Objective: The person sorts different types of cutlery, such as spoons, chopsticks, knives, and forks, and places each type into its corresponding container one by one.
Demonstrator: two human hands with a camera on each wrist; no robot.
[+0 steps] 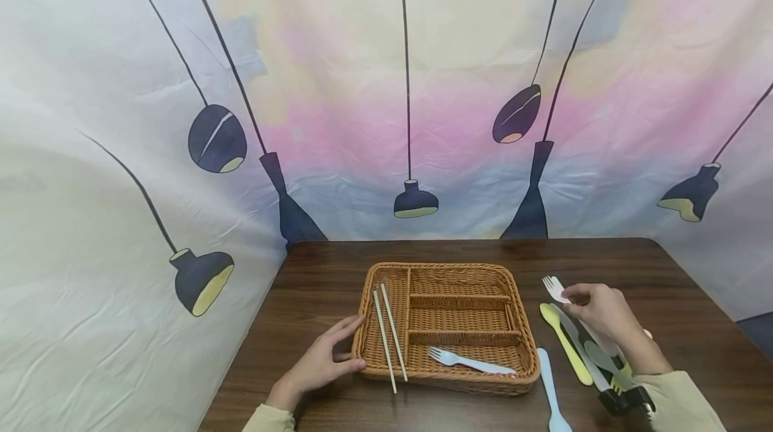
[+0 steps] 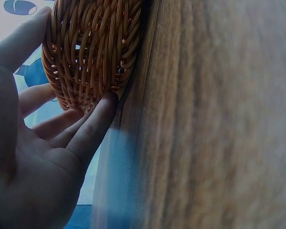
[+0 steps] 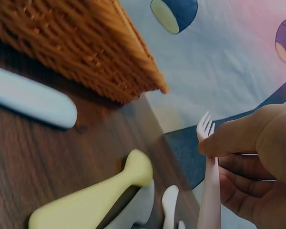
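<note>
A blue spoon lies by the near-right corner of the wicker basket; off its right edge, the right hand pinches a pink fork; the left hand, fingers spread, touches the left edge.

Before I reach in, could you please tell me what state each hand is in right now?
Left hand: open, touching the left side of the wicker basket.
Right hand: closed, pinching a pale pink fork.

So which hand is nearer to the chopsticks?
The left. The left hand touches the left side of the basket, just left of the chopsticks. The right hand is past the basket's right side, holding a pink fork.
</note>
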